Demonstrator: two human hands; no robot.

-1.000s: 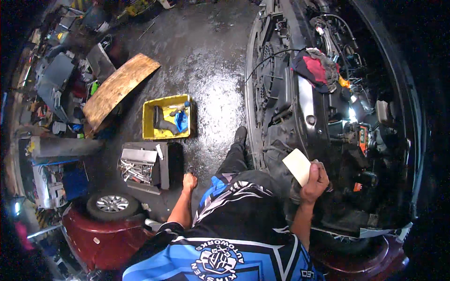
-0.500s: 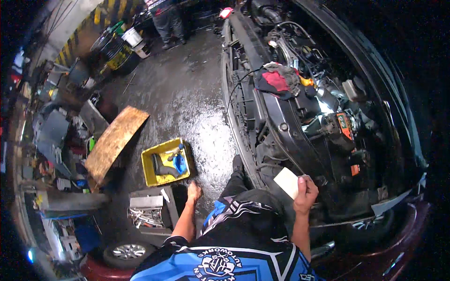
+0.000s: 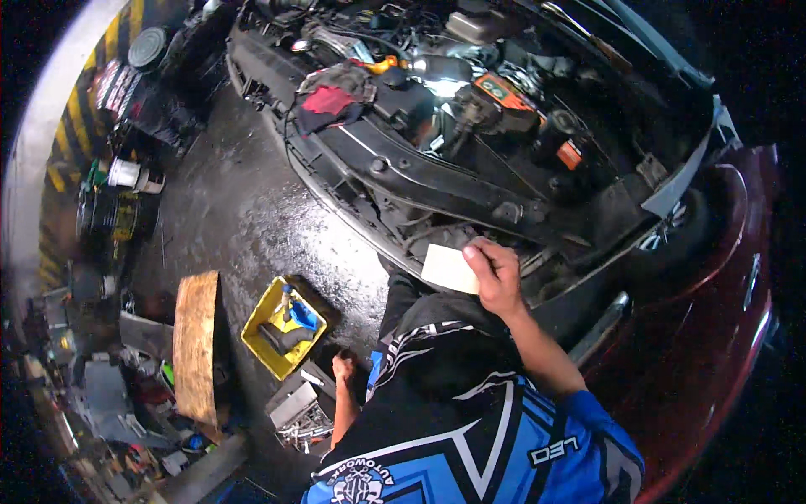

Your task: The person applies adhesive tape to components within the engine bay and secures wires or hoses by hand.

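Observation:
My right hand (image 3: 497, 273) pinches a pale cream, card-like sheet (image 3: 450, 268) between thumb and fingers, just in front of the open engine bay's front edge. The sheet's blank-looking face is turned up. Low at my side, my left hand (image 3: 343, 366) is curled closed, and nothing shows in it. Close by it stands a yellow bin (image 3: 262, 353) holding a dark curved hose and a blue item. Below that is a tray of metal tools (image 3: 304, 427). Across the front panel (image 3: 403, 172) of the car lies a red and grey rag (image 3: 329, 101).
A battery with an orange top (image 3: 504, 91) sits in the engine bay near a bright light. Left on the floor are a wooden board (image 3: 196, 349) and heaped parts. Another person (image 3: 155, 105) is at the far left by a striped wall. A dark red fender (image 3: 688, 361) is at right.
My view has swung to the right, toward the engine bay. The right hand has brought the sheet inward, before my body, still held. My left hand remains curled by the bin.

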